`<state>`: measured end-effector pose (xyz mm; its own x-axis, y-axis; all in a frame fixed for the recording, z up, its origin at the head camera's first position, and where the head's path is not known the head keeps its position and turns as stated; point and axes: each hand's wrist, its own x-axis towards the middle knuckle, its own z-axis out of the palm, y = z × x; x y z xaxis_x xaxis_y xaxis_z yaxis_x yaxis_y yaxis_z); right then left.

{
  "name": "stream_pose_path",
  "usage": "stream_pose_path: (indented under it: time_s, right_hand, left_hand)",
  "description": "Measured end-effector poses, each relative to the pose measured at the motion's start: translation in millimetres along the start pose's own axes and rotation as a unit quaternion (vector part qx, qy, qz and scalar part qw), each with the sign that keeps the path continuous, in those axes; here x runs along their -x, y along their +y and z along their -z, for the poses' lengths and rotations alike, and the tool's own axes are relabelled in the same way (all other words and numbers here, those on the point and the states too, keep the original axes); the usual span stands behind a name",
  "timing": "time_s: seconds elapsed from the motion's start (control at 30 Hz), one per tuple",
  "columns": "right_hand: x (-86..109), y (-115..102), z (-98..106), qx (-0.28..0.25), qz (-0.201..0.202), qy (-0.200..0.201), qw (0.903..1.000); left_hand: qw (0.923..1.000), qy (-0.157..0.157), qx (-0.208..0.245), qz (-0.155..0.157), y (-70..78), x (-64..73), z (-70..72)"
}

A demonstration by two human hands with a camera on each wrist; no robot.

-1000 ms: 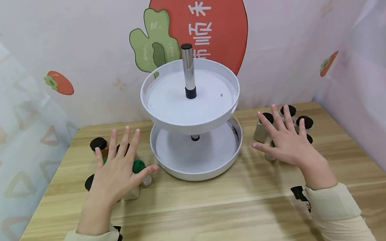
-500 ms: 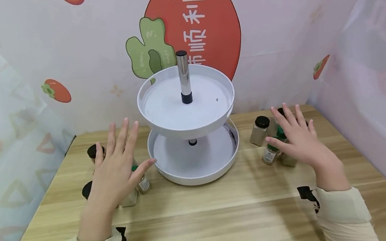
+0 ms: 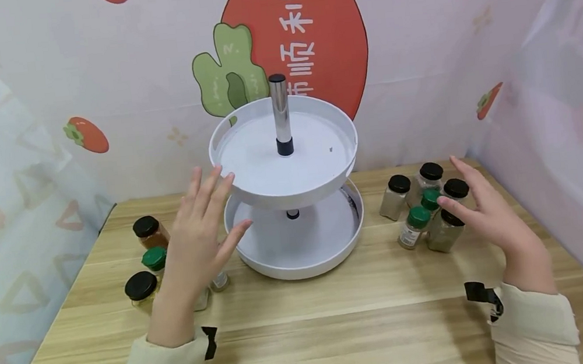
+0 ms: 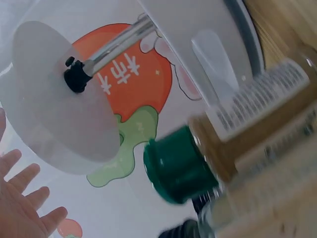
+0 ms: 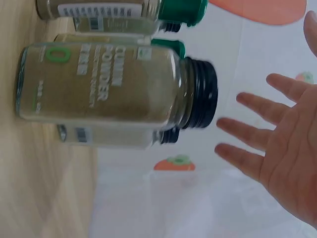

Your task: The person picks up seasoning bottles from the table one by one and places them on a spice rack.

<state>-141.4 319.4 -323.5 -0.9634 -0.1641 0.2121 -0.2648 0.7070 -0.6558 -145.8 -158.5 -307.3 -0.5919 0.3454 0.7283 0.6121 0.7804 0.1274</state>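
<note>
Right hand (image 3: 497,222) shifted rightward; 6 jars (image 3: 429,199) stand thumb-side.

Jar (image 5: 114,87): "CUMIN POWDER", apparently; red print (image 3: 333,43): "顺利".

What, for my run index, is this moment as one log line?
left hand: holds nothing | right hand: holds nothing, near cumin powder jar | two-tier stand: upright | other jars: on table, both sides of stand
</note>
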Motion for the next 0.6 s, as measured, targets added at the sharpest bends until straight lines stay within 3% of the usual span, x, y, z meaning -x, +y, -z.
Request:
stream_pose_path:
  time_s: [0.17, 0.37, 0.6]
  right_hand:
    - [9.5, 10.6, 2.6, -0.021, -0.016, 0.028, 0.9992]
    - [14.7, 19.0, 6.4, -0.02, -0.019, 0.043, 0.9987]
    - [14.3, 32.0, 5.4, -0.027, 0.005, 0.017, 0.9995]
  left_hand:
    - [0.999, 0.02, 0.039, -0.011, 4.8, -5.0, -9.4]
    - [0.9955, 0.023, 0.092, 0.002, 11.2, -9.2, -17.6]
    - [0.9958, 0.043, 0.079, 0.015, 15.6, -11.5, -23.1]
